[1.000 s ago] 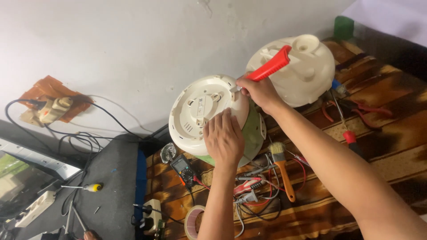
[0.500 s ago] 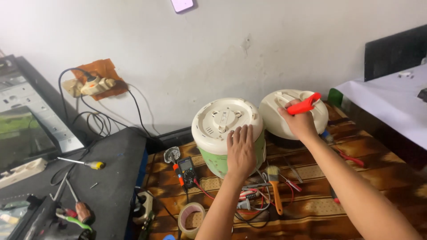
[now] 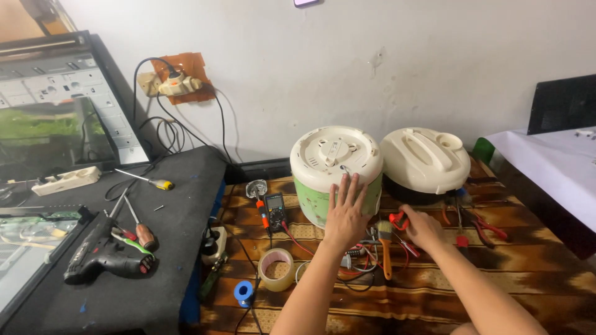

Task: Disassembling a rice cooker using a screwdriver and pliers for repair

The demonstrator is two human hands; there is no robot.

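A cream and green rice cooker lies tipped on the patterned mat, its underside facing me. My left hand rests flat against its lower edge, fingers spread. My right hand is low on the mat to the right, closed around a red-handled tool. A second cream cooker lid stands just right of the first cooker.
A multimeter, a paintbrush, tape rolls and pliers lie on the brown mat. To the left, a black cloth holds a drill and screwdrivers. A white-covered table stands at right.
My right hand has come down from the second cooker's top to the mat, bringing the red tool with it. The view has pulled back and the left hand stayed on the cooker.
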